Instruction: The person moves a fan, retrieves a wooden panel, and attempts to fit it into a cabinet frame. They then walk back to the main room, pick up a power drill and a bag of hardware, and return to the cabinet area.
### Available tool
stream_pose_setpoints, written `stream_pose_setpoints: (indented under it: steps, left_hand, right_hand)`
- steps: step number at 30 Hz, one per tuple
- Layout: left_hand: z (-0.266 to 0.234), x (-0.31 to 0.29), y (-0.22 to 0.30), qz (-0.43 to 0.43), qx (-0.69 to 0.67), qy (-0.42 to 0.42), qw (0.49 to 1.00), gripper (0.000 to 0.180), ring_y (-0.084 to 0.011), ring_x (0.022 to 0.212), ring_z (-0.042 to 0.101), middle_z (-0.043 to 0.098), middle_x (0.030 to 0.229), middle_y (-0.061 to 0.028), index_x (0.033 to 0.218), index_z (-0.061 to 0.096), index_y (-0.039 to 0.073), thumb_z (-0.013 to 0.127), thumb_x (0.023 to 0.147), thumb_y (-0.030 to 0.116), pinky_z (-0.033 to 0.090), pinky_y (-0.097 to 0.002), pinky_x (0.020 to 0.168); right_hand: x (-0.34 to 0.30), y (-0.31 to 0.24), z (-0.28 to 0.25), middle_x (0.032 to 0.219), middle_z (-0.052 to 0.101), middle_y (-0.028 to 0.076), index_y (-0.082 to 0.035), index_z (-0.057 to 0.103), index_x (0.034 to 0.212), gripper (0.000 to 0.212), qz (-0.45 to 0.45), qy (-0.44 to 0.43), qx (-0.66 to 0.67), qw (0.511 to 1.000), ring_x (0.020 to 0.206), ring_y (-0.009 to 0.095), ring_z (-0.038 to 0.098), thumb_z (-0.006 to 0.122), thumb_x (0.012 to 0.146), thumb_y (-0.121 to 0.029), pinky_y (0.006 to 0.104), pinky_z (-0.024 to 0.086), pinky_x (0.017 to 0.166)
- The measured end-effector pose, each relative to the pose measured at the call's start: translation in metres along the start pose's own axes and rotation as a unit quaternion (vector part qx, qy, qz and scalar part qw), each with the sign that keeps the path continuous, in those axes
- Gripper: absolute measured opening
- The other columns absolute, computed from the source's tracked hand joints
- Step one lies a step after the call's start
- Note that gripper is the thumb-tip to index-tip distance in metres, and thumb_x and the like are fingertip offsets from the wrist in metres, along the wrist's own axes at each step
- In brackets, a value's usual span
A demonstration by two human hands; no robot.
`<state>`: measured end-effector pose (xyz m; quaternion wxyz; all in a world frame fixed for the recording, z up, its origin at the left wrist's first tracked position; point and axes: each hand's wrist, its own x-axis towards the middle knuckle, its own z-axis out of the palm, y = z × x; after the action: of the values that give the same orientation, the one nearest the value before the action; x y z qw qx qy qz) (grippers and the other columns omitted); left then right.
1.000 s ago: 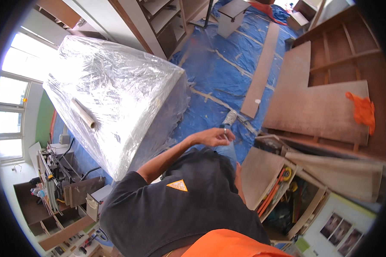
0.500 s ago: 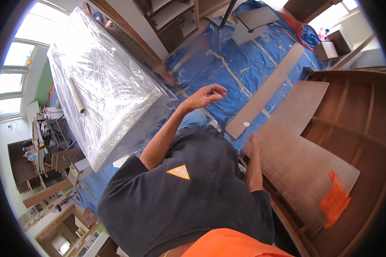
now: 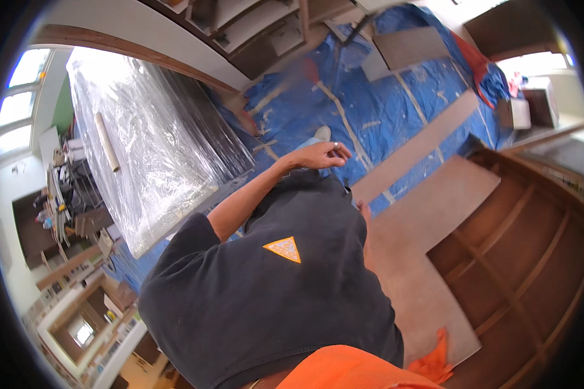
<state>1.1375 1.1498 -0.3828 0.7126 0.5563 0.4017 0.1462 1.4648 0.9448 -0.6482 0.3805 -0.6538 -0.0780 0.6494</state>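
The left hand (image 3: 322, 155) is empty, fingers loosely curled; whether the right hand (image 3: 365, 210), partly hidden by the torso, grips anything I cannot tell. Ahead of them, the plank (image 3: 422, 144) lies on blue sheeting (image 3: 292, 104), its long axis running forward and rightward.

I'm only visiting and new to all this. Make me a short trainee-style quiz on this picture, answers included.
1. True or false: a tan tube lies on the plastic-wrapped block.
2. Which of the person's hands shows more fully?
3. What colour is the floor sheet? a) green b) blue c) yellow

Key: 1. True. 2. The left hand. 3. b.
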Motion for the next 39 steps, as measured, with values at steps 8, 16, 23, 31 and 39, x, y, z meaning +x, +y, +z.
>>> stream_pose_setpoints:
  steps: [8,16,23,31,39]
  left_hand:
    - [-0.137,0.077,0.025,-0.008,0.049,0.205,0.978,0.037,-0.0220,0.107,0.061,0.065,0.115,-0.0120,0.123,0.059,0.004,0.061,0.090,0.022,0.047,-0.0352,0.094]
    - [-0.150,0.057,-0.048,-0.139,0.033,0.390,0.910,0.037,-0.0233,0.105,0.063,0.067,0.113,-0.0126,0.120,0.060,0.004,0.061,0.091,0.027,0.048,-0.0354,0.092]
    - [-0.041,0.047,-0.104,-0.215,-0.082,0.537,0.811,0.032,-0.0251,0.101,0.065,0.069,0.103,-0.0145,0.112,0.062,0.003,0.061,0.089,0.025,0.050,-0.0360,0.088]
    - [-0.006,0.081,-0.162,-0.170,-0.254,0.599,0.740,0.030,-0.0170,0.089,0.062,0.066,0.096,-0.0075,0.113,0.063,0.004,0.061,0.091,0.023,0.049,-0.0313,0.080]
    - [-0.058,0.106,-0.227,-0.145,-0.373,0.573,0.715,0.026,-0.0136,0.078,0.060,0.064,0.088,-0.0057,0.110,0.063,0.000,0.059,0.090,0.017,0.050,-0.0303,0.074]
  right_hand:
    - [0.035,-0.078,-0.030,0.087,0.064,0.009,-0.008,0.058,0.114,0.026,0.055,-0.002,-0.223,0.973,0.068,0.014,0.061,0.054,0.096,-0.027,0.0267,0.046,0.054]
    - [0.215,-0.247,0.035,0.085,0.064,0.008,-0.007,0.056,0.116,0.027,0.040,-0.047,-0.212,0.975,0.063,0.014,0.059,0.052,0.095,-0.025,0.0251,0.044,0.047]
    - [0.370,-0.440,0.192,0.077,0.064,0.006,-0.002,0.058,0.114,0.027,-0.082,-0.133,-0.356,0.921,0.061,0.013,0.059,0.058,0.093,-0.020,0.0235,0.045,0.048]
    - [0.381,-0.440,0.373,0.080,0.065,0.006,-0.004,0.061,0.113,0.028,-0.187,-0.385,-0.344,0.836,0.067,0.013,0.061,0.061,0.092,-0.022,0.0238,0.048,0.054]
    - [0.338,-0.265,0.400,0.089,0.067,0.005,-0.008,0.063,0.113,0.024,-0.015,-0.428,-0.616,0.661,0.074,0.013,0.063,0.063,0.090,-0.012,0.0272,0.051,0.063]
